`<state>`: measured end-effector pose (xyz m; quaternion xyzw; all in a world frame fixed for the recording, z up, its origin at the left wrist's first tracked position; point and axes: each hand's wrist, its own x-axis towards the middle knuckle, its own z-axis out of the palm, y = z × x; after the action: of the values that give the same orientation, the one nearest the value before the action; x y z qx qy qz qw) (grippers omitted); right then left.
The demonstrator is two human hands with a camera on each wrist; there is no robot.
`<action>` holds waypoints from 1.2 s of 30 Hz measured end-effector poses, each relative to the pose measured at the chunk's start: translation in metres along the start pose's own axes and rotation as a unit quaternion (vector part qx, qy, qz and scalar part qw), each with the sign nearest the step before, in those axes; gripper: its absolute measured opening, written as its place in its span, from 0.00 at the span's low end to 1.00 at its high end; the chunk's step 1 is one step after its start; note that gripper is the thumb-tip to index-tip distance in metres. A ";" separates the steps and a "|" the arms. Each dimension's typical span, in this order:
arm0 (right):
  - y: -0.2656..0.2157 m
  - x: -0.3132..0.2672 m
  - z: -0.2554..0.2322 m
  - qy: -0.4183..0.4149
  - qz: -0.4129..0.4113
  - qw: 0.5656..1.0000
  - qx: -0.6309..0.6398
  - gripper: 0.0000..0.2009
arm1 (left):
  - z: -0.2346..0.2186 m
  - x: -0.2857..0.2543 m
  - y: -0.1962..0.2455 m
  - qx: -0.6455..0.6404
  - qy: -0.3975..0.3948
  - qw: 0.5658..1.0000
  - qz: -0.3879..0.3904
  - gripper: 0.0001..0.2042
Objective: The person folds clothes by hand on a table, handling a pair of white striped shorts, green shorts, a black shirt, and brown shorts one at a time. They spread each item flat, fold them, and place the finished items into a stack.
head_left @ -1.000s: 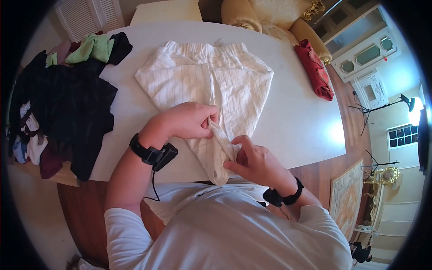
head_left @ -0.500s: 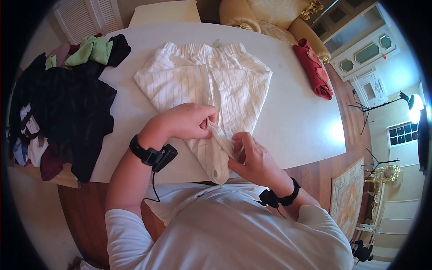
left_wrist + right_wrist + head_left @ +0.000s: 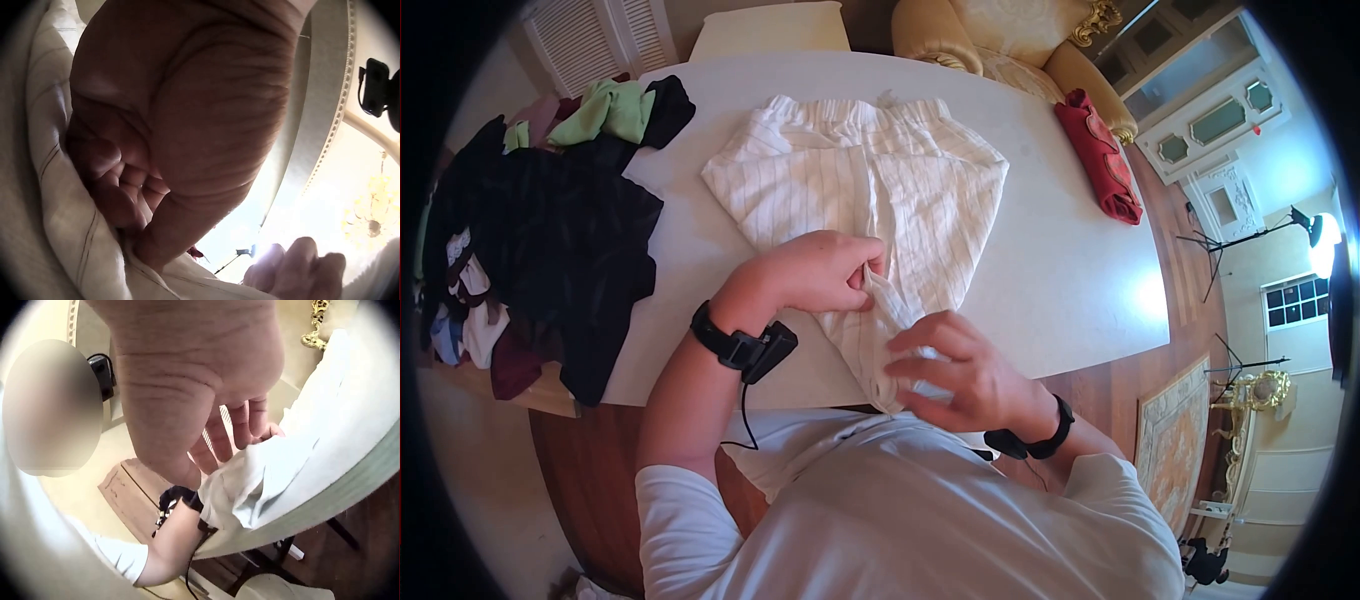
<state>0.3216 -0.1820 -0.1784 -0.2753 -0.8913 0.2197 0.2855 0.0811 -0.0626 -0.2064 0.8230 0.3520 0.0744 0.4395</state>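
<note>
Head view, striped garment [image 3: 800, 190]: lying on the white table [image 3: 1060, 290], waistband [image 3: 855, 111] at the far side, narrow end [image 3: 870, 360] at the near edge.
Left hand [image 3: 815, 272]: thumb and fingers pinching a fold of that cloth.
Right hand [image 3: 970, 378]: fingers apart and loosely extended over the narrow end; whether the tips touch, I can't quite tell from here.
Dark clothes [image 3: 550, 220]: heaped at the table's left.
Red roll [image 3: 1100, 158]: near the far right edge.

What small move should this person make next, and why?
Probably have the right hand smooth the lower end of the striped garment: its fingers are spread at that narrow, creased end, while the left hand pinches the cloth farther up, which should help steady it.
</note>
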 end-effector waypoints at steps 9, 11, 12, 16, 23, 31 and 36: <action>0.014 -0.017 0.004 -0.104 -0.002 0.991 -0.085 0.16 | 0.000 0.001 -0.011 -0.005 -0.011 0.999 0.033 0.20; 0.010 -0.014 0.007 -0.092 0.002 0.992 -0.082 0.16 | -0.001 0.001 -0.012 -0.009 -0.018 0.999 0.035 0.20; 0.009 -0.014 0.007 -0.087 0.004 0.993 -0.080 0.16 | -0.001 0.001 -0.012 -0.011 -0.020 0.999 0.034 0.20; 0.009 -0.013 0.008 -0.087 0.002 0.994 -0.069 0.15 | -0.003 0.001 -0.011 -0.015 -0.028 0.999 0.026 0.21; 0.015 -0.020 0.014 -0.085 0.045 0.994 -0.053 0.15 | -0.008 0.002 -0.019 -0.090 -0.060 0.994 0.020 0.19; 0.010 -0.023 0.012 -0.106 -0.002 0.993 -0.060 0.22 | -0.002 0.008 -0.032 -0.105 -0.032 0.992 0.063 0.18; 0.023 -0.040 0.037 -0.039 -0.055 0.994 -0.092 0.24 | -0.003 0.001 -0.014 -0.130 -0.019 0.991 -0.015 0.15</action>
<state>0.3338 -0.1982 -0.2337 -0.2427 -0.9318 0.1314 0.2359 0.0734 -0.0547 -0.2160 0.7546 0.3436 0.0974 0.5505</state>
